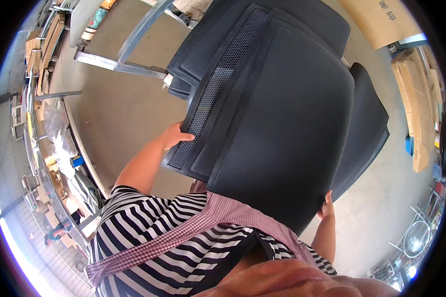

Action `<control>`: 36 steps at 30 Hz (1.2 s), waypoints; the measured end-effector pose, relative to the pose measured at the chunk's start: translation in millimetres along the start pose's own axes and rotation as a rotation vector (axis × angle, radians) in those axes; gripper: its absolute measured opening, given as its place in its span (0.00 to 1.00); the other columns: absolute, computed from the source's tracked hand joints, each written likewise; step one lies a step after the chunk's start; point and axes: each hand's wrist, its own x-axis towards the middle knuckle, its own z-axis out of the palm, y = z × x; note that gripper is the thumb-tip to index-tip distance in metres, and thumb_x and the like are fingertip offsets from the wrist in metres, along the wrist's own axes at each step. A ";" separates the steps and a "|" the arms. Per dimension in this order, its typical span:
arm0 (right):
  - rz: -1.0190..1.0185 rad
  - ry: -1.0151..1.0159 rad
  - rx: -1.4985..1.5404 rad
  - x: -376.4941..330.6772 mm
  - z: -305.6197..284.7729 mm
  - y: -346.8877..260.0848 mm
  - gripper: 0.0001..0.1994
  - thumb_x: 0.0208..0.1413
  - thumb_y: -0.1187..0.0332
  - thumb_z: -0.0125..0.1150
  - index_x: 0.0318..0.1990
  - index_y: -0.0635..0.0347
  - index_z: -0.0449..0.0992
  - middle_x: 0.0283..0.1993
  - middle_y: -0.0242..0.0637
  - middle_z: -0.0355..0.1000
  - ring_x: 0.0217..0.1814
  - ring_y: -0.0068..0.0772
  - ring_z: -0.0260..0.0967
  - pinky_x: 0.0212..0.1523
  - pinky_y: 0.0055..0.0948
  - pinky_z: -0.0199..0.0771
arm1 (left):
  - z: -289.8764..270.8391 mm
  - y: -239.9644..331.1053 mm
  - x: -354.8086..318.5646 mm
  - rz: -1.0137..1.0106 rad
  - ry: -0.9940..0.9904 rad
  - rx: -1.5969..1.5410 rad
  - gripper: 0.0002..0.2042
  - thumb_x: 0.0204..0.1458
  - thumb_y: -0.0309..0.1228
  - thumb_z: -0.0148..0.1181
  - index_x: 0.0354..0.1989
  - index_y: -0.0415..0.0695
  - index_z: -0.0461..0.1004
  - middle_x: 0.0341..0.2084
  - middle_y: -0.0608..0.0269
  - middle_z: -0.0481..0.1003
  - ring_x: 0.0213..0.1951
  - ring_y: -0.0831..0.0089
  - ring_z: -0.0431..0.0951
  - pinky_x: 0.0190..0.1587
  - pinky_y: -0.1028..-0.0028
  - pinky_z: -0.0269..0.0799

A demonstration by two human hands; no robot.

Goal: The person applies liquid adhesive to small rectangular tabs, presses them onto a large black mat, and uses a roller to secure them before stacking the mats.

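A stack of large black mats (287,123) spreads out in front of my body, its near edge close to my checked apron. The top mat is smooth and slightly bowed. Along the left side, a strip with a honeycomb-like texture (203,111) shows from a lower mat. My left hand (176,136) grips this left edge, thumb on top and fingers underneath. On the near right edge, my right hand (327,207) is closed around the mats, its fingers partly hidden. More black mats (203,54) lie beneath at the far left, and another black sheet (366,128) sticks out at the right.
A metal frame (119,64) stands at the far left beside the stack. Shelving with plastic-wrapped goods (59,128) runs along the left. A large brown cardboard sheet (381,20) is at the far right, with long cardboard boxes (411,104) nearer. A round wire rack (416,237) stands at the near right.
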 end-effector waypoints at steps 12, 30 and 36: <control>-0.303 0.154 -0.233 20.9 55.0 -23.9 0.31 0.58 0.54 0.68 0.61 0.67 0.69 0.53 0.45 0.76 0.53 0.43 0.75 0.56 0.39 0.75 | 10.5 60.9 60.5 0.003 0.232 0.286 0.26 0.57 0.41 0.65 0.59 0.37 0.71 0.54 0.55 0.76 0.53 0.64 0.77 0.56 0.64 0.71; -1.062 0.229 -0.425 -294.8 176.3 -142.9 0.32 0.57 0.65 0.61 0.65 0.77 0.62 0.65 0.60 0.64 0.60 0.57 0.66 0.61 0.49 0.71 | 53.9 217.8 -336.0 0.586 0.686 0.664 0.21 0.57 0.43 0.62 0.45 0.34 0.76 0.36 0.39 0.78 0.42 0.47 0.80 0.47 0.59 0.73; -1.134 -0.319 -0.586 -309.1 257.0 -244.2 0.33 0.57 0.61 0.63 0.64 0.75 0.63 0.64 0.57 0.64 0.60 0.53 0.66 0.60 0.49 0.71 | 141.7 186.5 -486.0 0.620 1.148 0.423 0.19 0.53 0.30 0.68 0.50 0.33 0.75 0.37 0.46 0.80 0.40 0.55 0.81 0.46 0.61 0.74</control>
